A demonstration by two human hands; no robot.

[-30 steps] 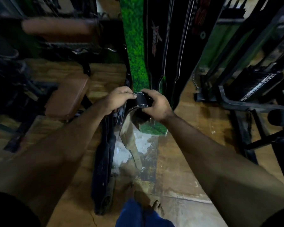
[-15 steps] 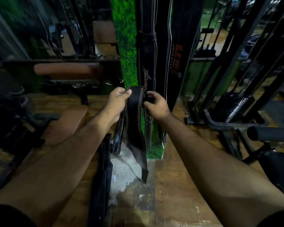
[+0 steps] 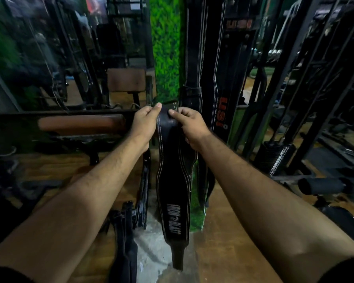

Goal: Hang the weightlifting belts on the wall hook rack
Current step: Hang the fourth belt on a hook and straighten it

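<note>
I have both arms stretched forward, left hand (image 3: 144,121) and right hand (image 3: 189,124) close together, fingers curled, pinching.

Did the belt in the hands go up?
Yes. The held belt rose: its top now sits beside the hanging belt's strap loop, and it hangs unrolled.

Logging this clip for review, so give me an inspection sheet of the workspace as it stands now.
Surface: wooden floor, worn pale patch at the wall foot.
Job's things: black belt held by its top end, hanging straight; two belts already hanging on the wall; hook rack not seen.
Clutter: dark straps on the floor.
Grippers: left hand and right hand both pinch the belt's top.
Cables: nothing seen.
Surroundings: padded bench, weight stack, green wall panel.
</note>
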